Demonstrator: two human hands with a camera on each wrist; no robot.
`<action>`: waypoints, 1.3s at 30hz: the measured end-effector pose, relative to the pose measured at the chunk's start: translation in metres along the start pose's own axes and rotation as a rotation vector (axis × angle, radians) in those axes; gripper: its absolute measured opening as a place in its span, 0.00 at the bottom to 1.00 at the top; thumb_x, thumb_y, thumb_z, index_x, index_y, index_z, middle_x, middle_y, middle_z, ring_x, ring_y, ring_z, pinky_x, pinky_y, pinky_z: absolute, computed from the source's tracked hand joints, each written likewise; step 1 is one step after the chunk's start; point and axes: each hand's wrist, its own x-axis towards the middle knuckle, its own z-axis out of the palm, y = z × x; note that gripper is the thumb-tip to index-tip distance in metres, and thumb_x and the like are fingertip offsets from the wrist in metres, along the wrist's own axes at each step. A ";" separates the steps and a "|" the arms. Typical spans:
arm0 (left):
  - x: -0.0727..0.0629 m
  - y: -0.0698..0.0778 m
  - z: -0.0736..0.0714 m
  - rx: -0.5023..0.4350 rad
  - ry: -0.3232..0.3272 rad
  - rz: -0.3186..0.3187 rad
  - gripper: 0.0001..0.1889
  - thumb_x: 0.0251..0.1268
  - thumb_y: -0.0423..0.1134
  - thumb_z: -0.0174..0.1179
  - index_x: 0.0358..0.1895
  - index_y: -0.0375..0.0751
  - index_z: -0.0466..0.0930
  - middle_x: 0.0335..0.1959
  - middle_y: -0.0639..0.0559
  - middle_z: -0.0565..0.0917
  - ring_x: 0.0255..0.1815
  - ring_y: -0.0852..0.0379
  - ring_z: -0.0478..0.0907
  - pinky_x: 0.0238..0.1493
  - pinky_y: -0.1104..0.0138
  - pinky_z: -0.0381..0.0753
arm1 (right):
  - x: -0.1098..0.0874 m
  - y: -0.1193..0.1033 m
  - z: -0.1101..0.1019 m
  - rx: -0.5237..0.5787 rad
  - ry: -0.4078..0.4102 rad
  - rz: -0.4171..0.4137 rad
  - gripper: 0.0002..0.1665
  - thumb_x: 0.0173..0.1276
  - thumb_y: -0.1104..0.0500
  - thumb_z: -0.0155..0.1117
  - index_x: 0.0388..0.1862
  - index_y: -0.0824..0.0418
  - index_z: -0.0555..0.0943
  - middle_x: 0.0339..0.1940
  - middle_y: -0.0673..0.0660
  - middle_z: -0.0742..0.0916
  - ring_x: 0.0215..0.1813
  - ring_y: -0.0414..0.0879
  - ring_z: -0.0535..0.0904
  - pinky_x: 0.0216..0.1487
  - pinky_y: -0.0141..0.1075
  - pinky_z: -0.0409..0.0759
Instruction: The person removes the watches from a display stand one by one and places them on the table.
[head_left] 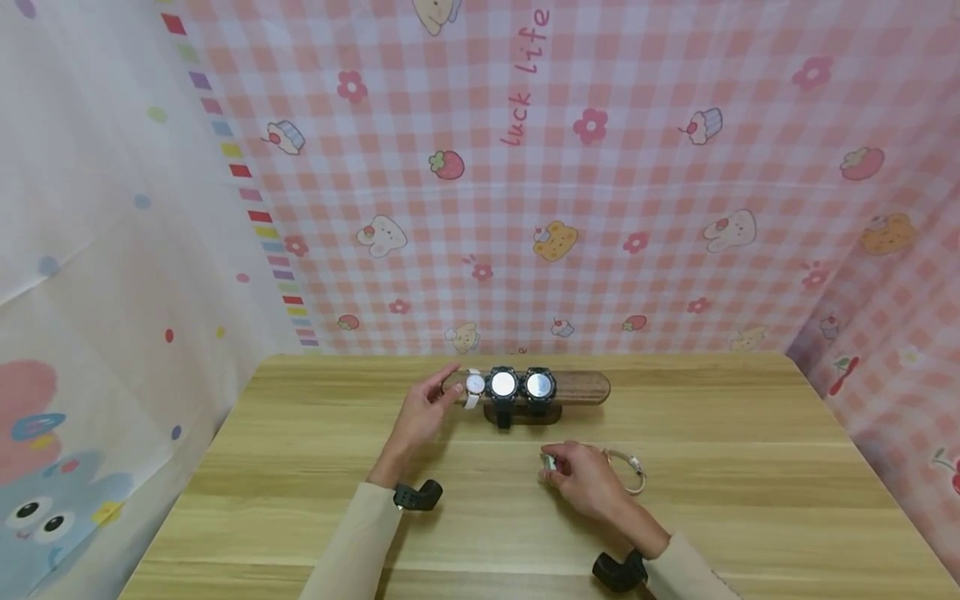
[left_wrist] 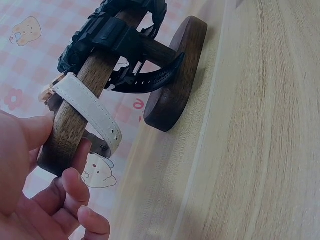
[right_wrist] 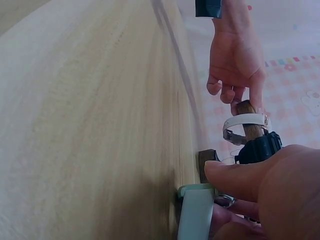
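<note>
The left hand is clamped on the left end of a wooden watch stand, the thumb beside a white-strapped watch, and two dark watches sit next along the bar. Over the table, in front of the stand, the right hand pinches a pale green strap (partly hidden by fingers), near a pale looped band.

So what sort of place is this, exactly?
Probably a small makeshift filming or display corner, though I can't be sure: printed cloth encloses the back and sides of a wood-grain table, where a watch stand bears three watches.
</note>
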 end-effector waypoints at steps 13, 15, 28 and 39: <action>0.000 -0.001 0.000 0.024 0.008 -0.001 0.22 0.72 0.41 0.60 0.67 0.53 0.75 0.23 0.54 0.68 0.25 0.58 0.66 0.23 0.71 0.66 | -0.002 -0.001 -0.002 0.025 -0.007 0.000 0.19 0.59 0.62 0.73 0.49 0.67 0.85 0.25 0.46 0.78 0.29 0.38 0.70 0.32 0.30 0.70; 0.000 0.000 0.000 0.027 0.009 -0.002 0.22 0.72 0.41 0.59 0.67 0.53 0.75 0.23 0.54 0.68 0.25 0.58 0.66 0.23 0.71 0.66 | -0.002 -0.001 -0.003 0.028 -0.006 0.000 0.19 0.59 0.62 0.74 0.49 0.67 0.85 0.25 0.46 0.78 0.29 0.37 0.70 0.32 0.30 0.70; 0.000 0.002 0.001 0.016 0.003 -0.014 0.22 0.72 0.42 0.59 0.68 0.55 0.75 0.25 0.54 0.68 0.26 0.57 0.66 0.24 0.71 0.67 | 0.000 -0.002 -0.009 0.063 0.019 0.043 0.22 0.59 0.62 0.75 0.53 0.64 0.84 0.28 0.47 0.80 0.30 0.38 0.72 0.33 0.31 0.71; -0.001 0.001 0.001 0.012 0.006 -0.017 0.22 0.71 0.42 0.60 0.67 0.54 0.75 0.25 0.54 0.69 0.25 0.57 0.67 0.24 0.71 0.67 | 0.007 -0.003 -0.032 0.084 0.048 0.015 0.24 0.62 0.59 0.73 0.57 0.65 0.81 0.37 0.56 0.81 0.25 0.39 0.67 0.24 0.31 0.68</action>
